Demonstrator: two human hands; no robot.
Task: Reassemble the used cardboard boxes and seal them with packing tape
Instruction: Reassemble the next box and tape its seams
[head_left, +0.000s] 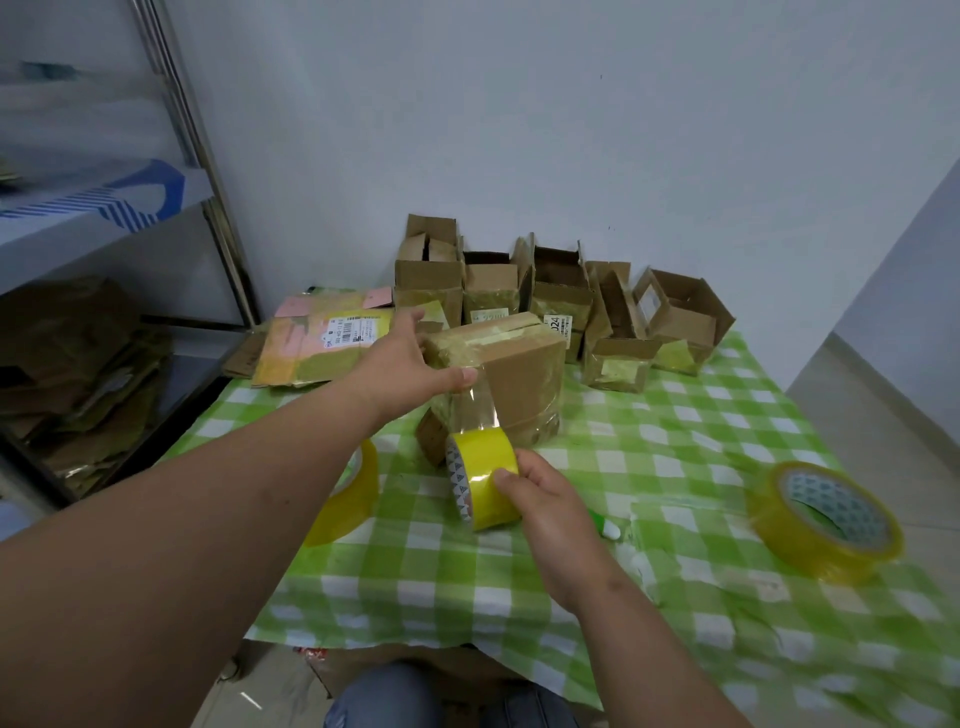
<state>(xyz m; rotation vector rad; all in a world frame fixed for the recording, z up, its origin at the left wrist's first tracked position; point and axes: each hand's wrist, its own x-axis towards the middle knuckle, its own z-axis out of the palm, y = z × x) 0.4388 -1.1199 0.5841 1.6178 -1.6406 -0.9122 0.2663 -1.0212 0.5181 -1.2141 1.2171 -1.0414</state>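
Clearly the sealing step is in hand: a strip of clear tape (475, 402) runs taut from a box down to a roll. Going from the left, a flattened pink-and-yellow labelled cardboard sheet (317, 345) lies at the far left edge of the green-and-white checked bench (675, 467), and a translucent yellow tape roll (358, 488) sits partly hidden behind the left forearm. The left hand (405, 364) reaches forward and holds the near left corner of the brown closed cardboard box (519, 384), its fingers over the top and its thumb pressing the strip's end against the near face. That box stands mid-bench, in front of a row of open brown cardboard boxes (561, 296) along the wall. Its long axis appears to run left to right across the bench, and its taped top seam follows the same line. Below it, the right hand (545, 506) grips the opaque yellow packing tape roll (483, 478), fingers curled round the rim; the roll's core points roughly left and right, so the strip pays out away from the person and upward. I judge the next move calls for drawing the roll round the box while the left thumb keeps the end pinned, then cutting the strip; a small green-and-white tool (605, 525) lies just beside the right wrist. Far right, another translucent yellow tape roll (826, 519) rests flat.
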